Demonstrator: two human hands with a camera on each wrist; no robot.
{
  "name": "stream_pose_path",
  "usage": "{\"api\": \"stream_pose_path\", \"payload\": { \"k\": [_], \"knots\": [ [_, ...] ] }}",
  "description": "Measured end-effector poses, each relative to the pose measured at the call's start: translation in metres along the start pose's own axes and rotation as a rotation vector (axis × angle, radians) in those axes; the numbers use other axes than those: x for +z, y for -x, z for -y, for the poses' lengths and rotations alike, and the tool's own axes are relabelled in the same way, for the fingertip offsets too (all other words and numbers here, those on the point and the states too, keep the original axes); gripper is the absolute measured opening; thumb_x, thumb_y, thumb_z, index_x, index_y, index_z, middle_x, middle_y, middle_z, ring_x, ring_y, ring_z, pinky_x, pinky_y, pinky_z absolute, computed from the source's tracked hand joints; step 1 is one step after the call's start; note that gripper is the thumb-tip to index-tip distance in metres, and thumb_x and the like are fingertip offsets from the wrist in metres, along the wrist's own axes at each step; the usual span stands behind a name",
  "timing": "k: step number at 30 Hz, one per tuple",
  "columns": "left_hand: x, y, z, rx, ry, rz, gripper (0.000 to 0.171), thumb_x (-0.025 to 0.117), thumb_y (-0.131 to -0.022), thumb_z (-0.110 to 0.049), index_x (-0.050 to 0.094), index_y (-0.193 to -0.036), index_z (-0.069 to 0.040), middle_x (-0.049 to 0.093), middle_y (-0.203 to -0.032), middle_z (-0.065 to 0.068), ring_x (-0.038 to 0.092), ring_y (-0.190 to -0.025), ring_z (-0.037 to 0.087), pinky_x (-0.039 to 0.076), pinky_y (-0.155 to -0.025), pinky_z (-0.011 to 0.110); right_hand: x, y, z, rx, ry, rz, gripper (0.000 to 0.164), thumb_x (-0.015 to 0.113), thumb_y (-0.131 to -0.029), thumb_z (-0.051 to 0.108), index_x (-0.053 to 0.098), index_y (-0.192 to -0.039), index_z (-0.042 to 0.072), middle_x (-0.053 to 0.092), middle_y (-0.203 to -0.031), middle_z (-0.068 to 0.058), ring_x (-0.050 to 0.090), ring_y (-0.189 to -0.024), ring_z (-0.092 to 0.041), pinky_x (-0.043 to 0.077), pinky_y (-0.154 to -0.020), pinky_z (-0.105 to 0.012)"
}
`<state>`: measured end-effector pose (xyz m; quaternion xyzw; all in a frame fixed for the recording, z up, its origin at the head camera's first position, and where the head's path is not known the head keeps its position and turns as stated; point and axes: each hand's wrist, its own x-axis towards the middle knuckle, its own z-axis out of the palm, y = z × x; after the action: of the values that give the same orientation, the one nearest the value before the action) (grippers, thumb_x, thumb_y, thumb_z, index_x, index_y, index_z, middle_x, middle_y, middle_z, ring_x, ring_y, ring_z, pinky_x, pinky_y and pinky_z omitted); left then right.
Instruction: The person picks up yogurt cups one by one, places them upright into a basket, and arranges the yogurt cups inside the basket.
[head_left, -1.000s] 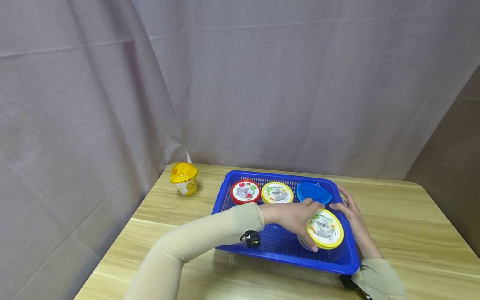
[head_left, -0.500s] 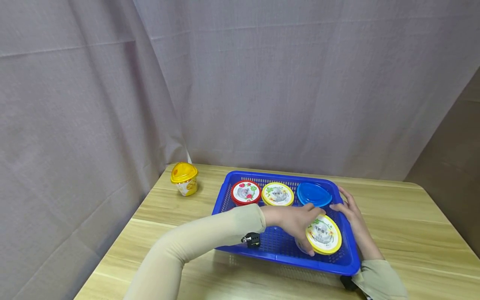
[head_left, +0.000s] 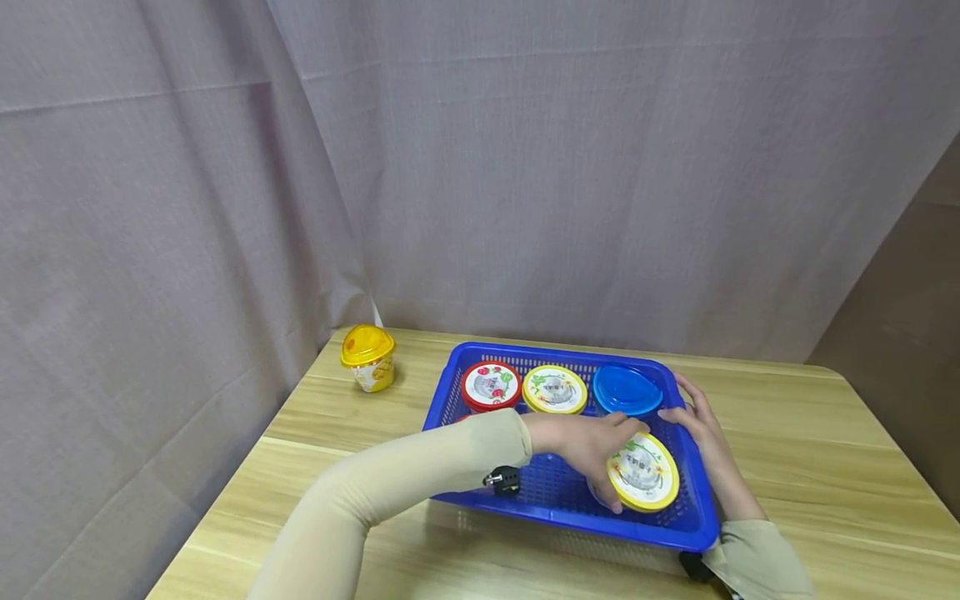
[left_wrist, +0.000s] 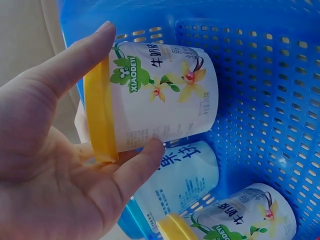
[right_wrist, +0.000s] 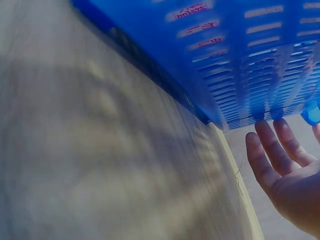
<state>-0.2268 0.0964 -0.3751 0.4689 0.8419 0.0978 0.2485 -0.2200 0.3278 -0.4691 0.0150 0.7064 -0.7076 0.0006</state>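
Observation:
In the head view my left hand point(head_left: 588, 442) grips a round white tub with a yellow lid point(head_left: 645, 473) in the front right corner of the blue plastic basket point(head_left: 577, 518). The left wrist view shows the thumb on one side of the tub point(left_wrist: 165, 100) and fingers on the other. My right hand point(head_left: 705, 433) holds the basket's right rim, its thumb on the rim. Against the outer wall of the basket point(right_wrist: 235, 75) lie fingertips of the right hand point(right_wrist: 295, 185) in the right wrist view. The held tub's base is hidden in the head view.
Along the basket's back stand a red-lidded tub point(head_left: 491, 385), another yellow-lidded tub point(head_left: 555, 389) and a blue-lidded tub point(head_left: 628, 390). Another red edge point(head_left: 465, 418) shows behind the left sleeve. A yellow cup with a domed lid point(head_left: 369, 358) stands on the wooden table point(head_left: 315, 450), left of the basket.
The left hand and its tub have shifted slightly leftward and nearer the basket's front, and the lid appears lower. The right hand stays on the rim; the basket has hardly moved.

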Motion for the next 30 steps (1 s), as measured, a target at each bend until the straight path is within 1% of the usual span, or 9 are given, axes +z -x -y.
{"api": "stream_pose_path", "payload": {
  "k": [3, 8, 10, 15, 17, 23, 27, 30],
  "knots": [
    [-0.0011, 0.0003, 0.0001, 0.001, 0.015, 0.011, 0.114, 0.089, -0.075, -0.039, 0.018, -0.16, -0.015, 0.035, -0.15, -0.002, 0.038, -0.127, 0.002, 0.032, -0.1, 0.009, -0.0001, -0.0002, 0.0, -0.004, 0.004, -0.003, 0.072, 0.054, -0.101, 0.022, 0.015, -0.161, 0.025, 0.055, -0.113, 0.023, 0.065, -0.094, -0.004, 0.057, -0.079, -0.026],
    [-0.0036, 0.0001, -0.0005, -0.001, 0.005, 0.032, 0.115, 0.09, -0.075, -0.038, 0.016, -0.16, -0.017, 0.034, -0.153, -0.002, 0.037, -0.13, 0.003, 0.031, -0.103, 0.012, -0.0005, -0.0001, -0.0007, -0.011, -0.016, -0.004, 0.07, 0.054, -0.101, 0.019, 0.017, -0.16, 0.025, 0.057, -0.112, 0.024, 0.066, -0.093, -0.004, 0.057, -0.078, -0.026],
    [-0.0046, 0.0001, -0.0008, 0.002, -0.017, 0.038, 0.115, 0.09, -0.074, -0.037, 0.016, -0.161, -0.017, 0.033, -0.155, 0.0, 0.037, -0.133, 0.004, 0.03, -0.105, 0.014, -0.0005, -0.0003, -0.0012, -0.015, -0.03, -0.001, 0.068, 0.053, -0.101, 0.017, 0.018, -0.159, 0.025, 0.059, -0.111, 0.025, 0.066, -0.093, -0.004, 0.057, -0.078, -0.026],
    [-0.0048, 0.0008, -0.0023, -0.005, -0.075, 0.043, 0.115, 0.091, -0.075, -0.032, 0.015, -0.162, -0.023, 0.028, -0.16, 0.0, 0.032, -0.139, 0.005, 0.028, -0.109, 0.017, -0.0007, -0.001, -0.0016, -0.023, -0.05, 0.0, 0.067, 0.052, -0.101, 0.014, 0.02, -0.158, 0.025, 0.061, -0.11, 0.026, 0.066, -0.093, -0.005, 0.057, -0.078, -0.026],
    [-0.0042, 0.0011, -0.003, -0.014, -0.081, 0.041, 0.116, 0.091, -0.075, -0.029, 0.014, -0.163, -0.026, 0.025, -0.161, -0.002, 0.03, -0.14, 0.004, 0.029, -0.109, 0.017, -0.0008, -0.0011, -0.0018, -0.026, -0.056, -0.003, 0.066, 0.052, -0.1, 0.013, 0.021, -0.158, 0.024, 0.061, -0.109, 0.026, 0.066, -0.092, -0.005, 0.057, -0.077, -0.025],
    [-0.0035, 0.0004, -0.0043, -0.038, -0.05, 0.04, 0.12, 0.09, -0.075, -0.02, 0.01, -0.163, -0.033, 0.02, -0.163, -0.009, 0.033, -0.139, 0.005, 0.036, -0.103, 0.017, -0.0014, -0.0007, -0.0016, -0.032, -0.056, 0.008, 0.067, 0.052, -0.101, 0.015, 0.019, -0.159, 0.024, 0.062, -0.11, 0.025, 0.067, -0.092, -0.006, 0.057, -0.077, -0.025],
    [-0.003, -0.0002, -0.0029, -0.023, -0.043, 0.037, 0.119, 0.09, -0.075, -0.016, 0.011, -0.163, -0.032, 0.021, -0.163, -0.009, 0.03, -0.14, 0.004, 0.035, -0.104, 0.017, -0.0009, -0.0002, -0.0013, -0.02, -0.053, 0.013, 0.068, 0.053, -0.101, 0.017, 0.018, -0.159, 0.025, 0.06, -0.112, 0.025, 0.067, -0.092, -0.006, 0.057, -0.078, -0.026],
    [-0.0028, -0.0008, -0.0014, -0.005, -0.045, 0.032, 0.117, 0.09, -0.075, -0.014, 0.014, -0.163, -0.031, 0.023, -0.162, -0.008, 0.03, -0.14, 0.003, 0.034, -0.103, 0.015, -0.0007, -0.0003, -0.0015, -0.026, -0.051, 0.016, 0.069, 0.053, -0.101, 0.017, 0.017, -0.16, 0.024, 0.06, -0.113, 0.025, 0.067, -0.093, -0.006, 0.057, -0.078, -0.026]
  ]
}}
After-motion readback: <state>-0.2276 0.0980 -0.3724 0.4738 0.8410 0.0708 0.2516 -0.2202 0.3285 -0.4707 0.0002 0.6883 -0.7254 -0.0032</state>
